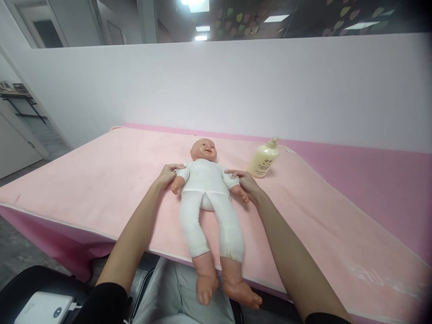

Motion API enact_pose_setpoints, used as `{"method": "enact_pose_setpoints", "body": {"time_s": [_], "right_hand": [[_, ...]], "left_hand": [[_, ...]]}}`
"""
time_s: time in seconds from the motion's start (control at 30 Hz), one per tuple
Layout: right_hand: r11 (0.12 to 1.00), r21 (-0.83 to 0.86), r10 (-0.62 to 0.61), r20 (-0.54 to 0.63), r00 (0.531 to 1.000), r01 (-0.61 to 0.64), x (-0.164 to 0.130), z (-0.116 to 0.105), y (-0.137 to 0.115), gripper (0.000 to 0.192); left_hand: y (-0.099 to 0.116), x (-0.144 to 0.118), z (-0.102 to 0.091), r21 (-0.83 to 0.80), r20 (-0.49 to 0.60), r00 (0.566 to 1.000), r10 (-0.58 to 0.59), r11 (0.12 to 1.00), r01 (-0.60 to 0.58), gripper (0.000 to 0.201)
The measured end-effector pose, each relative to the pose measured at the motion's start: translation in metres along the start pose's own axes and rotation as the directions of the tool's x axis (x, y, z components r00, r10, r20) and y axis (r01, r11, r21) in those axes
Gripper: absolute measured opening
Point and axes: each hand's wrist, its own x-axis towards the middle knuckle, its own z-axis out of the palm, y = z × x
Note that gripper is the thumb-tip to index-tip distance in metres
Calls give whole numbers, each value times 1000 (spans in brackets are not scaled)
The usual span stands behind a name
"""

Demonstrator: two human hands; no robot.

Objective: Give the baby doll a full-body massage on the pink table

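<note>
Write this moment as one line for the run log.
left hand: on doll arm | right hand: on other arm | doll: face up on pink towel | lotion bottle: beside

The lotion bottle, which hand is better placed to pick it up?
Right. The right hand rests at the doll's arm, just beside the lotion bottle; the left hand is across the doll, farther away.

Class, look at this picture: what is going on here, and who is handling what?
A person leans over a pale pink towel spread on a pink table. A plastic baby doll in a white bodysuit lies on its back, its feet past the near edge. The left hand touches the doll's one shoulder, the right hand the other. A cream pump bottle of lotion stands beside the doll's head, untouched.
</note>
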Motion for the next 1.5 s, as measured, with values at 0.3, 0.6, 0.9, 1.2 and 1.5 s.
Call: {"method": "enact_pose_setpoints", "body": {"time_s": [0.3, 0.6, 0.9, 1.2, 1.5], "right_hand": [[997, -30, 67, 43, 997, -66, 6, -1, -2, 29], [996, -61, 60, -8, 998, -61, 9, 1, 5, 24], [965, -263, -51, -176, 983, 3, 13, 13, 15, 23], [915, -402, -94, -133, 987, 34, 23, 7, 22, 33], [888, -454, 4, -146, 989, -70, 31, 14, 18, 26]], "left_hand": [[15, -12, 24, -163, -55, 998, 6, 986, -15, 25], [19, -11, 27, -230, -133, 989, -67, 973, 35, 25], [10, -5, 19, -128, -254, 964, -82, 991, 50, 24], [4, -2, 23, 473, -176, 959, 223, 873, -116, 27], [0, 11, 24, 646, -195, 956, 220, 762, -44, 54]]}}
